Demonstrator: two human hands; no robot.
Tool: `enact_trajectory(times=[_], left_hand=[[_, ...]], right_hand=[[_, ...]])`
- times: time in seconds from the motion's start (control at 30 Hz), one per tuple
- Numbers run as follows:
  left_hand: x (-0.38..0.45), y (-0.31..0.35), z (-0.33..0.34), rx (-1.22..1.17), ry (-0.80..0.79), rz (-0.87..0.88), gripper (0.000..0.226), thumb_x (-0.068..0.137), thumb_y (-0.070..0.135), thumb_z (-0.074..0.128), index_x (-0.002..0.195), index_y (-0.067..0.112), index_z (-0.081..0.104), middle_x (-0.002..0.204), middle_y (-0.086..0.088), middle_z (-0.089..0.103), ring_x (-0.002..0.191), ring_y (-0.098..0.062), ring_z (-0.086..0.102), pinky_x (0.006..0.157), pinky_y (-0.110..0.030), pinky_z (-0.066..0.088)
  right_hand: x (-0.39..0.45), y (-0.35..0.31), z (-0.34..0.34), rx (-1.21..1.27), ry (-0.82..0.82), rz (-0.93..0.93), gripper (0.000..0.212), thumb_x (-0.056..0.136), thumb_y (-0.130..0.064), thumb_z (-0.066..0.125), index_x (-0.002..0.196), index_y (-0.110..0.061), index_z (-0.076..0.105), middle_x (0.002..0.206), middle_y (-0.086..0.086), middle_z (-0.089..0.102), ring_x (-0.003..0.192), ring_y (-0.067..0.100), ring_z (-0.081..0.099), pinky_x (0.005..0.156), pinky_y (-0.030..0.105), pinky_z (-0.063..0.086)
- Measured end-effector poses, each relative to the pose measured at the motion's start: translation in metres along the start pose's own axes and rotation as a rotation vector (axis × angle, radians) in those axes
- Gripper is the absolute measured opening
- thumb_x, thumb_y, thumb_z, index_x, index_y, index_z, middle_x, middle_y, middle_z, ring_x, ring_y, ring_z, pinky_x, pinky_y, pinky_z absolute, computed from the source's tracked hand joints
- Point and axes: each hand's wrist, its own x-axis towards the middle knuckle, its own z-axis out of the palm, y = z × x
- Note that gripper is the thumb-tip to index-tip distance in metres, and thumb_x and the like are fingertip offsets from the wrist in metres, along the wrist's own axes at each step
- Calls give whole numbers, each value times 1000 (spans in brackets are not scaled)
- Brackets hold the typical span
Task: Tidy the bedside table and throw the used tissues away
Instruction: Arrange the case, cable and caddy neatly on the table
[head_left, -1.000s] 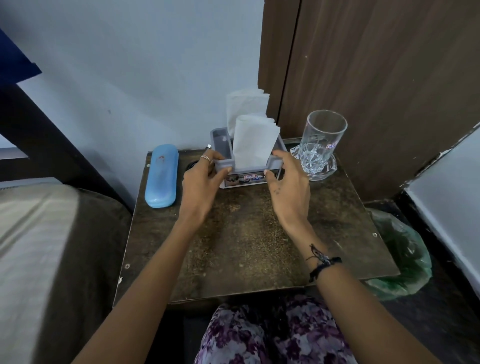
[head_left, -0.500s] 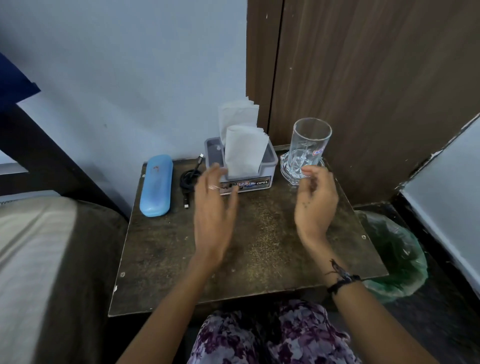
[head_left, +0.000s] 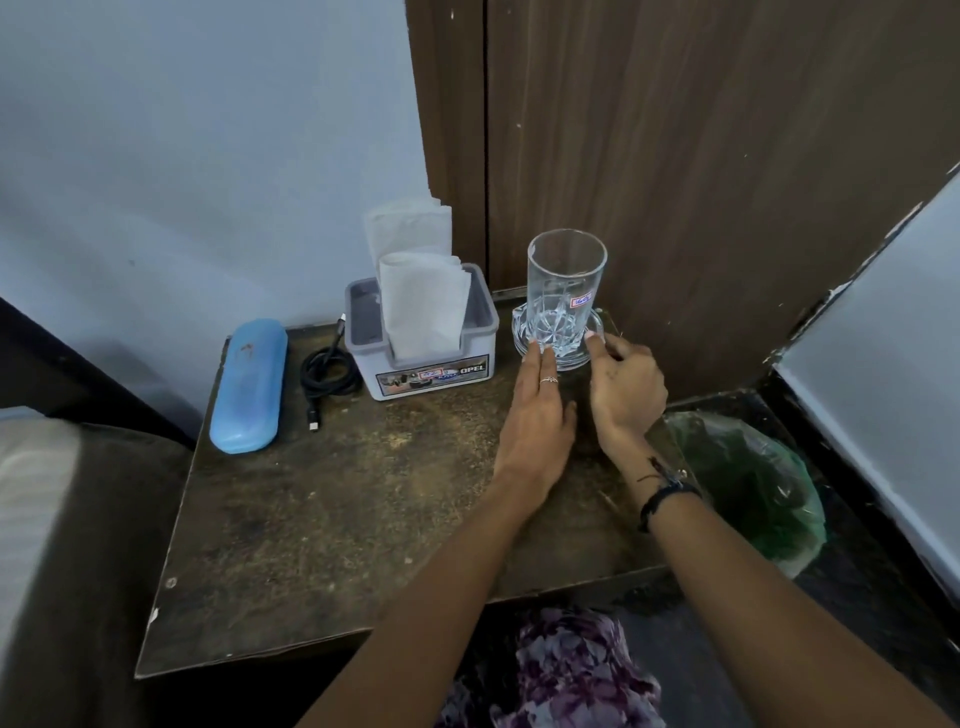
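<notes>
On the dark wooden bedside table (head_left: 337, 519) a clear glass (head_left: 566, 280) stands upright on a glass saucer (head_left: 521, 323) at the back right corner. My left hand (head_left: 535, 421) lies flat, its fingertips touching the saucer's left rim. My right hand (head_left: 626, 395) curls around the saucer's right rim, thumb on the edge. A grey tissue box (head_left: 431, 371) with clean white tissues (head_left: 423, 306) standing up in it sits at the back middle. No crumpled tissue shows on the table.
A blue glasses case (head_left: 249, 387) and a coiled black cable (head_left: 327, 371) lie at the back left. A bin lined with a green bag (head_left: 748, 483) stands on the floor to the table's right. A bed (head_left: 52, 519) borders the left; a wooden panel (head_left: 675, 156) rises behind.
Both hands let go of the tissue box, which now sits further back, and moved right to the saucer under the glass.
</notes>
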Motion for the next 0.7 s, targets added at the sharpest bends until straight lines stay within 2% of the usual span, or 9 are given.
enact_trajectory(times=[0.17,0.33,0.47,0.7], left_hand=[[-2,-4,5,59,41,27,62,97,15,39,148,6,5,158,-4,-7,146,-15,1,116,-26,14],[-1,-4,4,45,67,13,63,97,15,41,147,6,6,158,-6,-5,146,-17,1,118,-28,15],[-2,-4,3,54,71,18,63,97,16,41,147,5,5,158,-6,-5,146,-17,1,116,-25,12],[-3,-5,3,37,70,8,62,97,15,41,147,6,6,158,-5,-5,146,-17,2,117,-27,13]], right_hand=[[1,6,4,-27,17,-57,34,88,-41,55,112,-21,69,115,4,65,101,27,61,81,29,40],[1,7,5,-27,27,-77,33,86,-42,57,105,-20,72,108,2,67,95,24,63,73,24,33],[1,5,4,-27,18,-80,33,86,-43,57,108,-22,71,110,0,66,96,23,63,74,23,33],[-1,5,2,-34,-1,-99,35,86,-44,58,112,-23,69,116,1,66,102,25,62,83,29,42]])
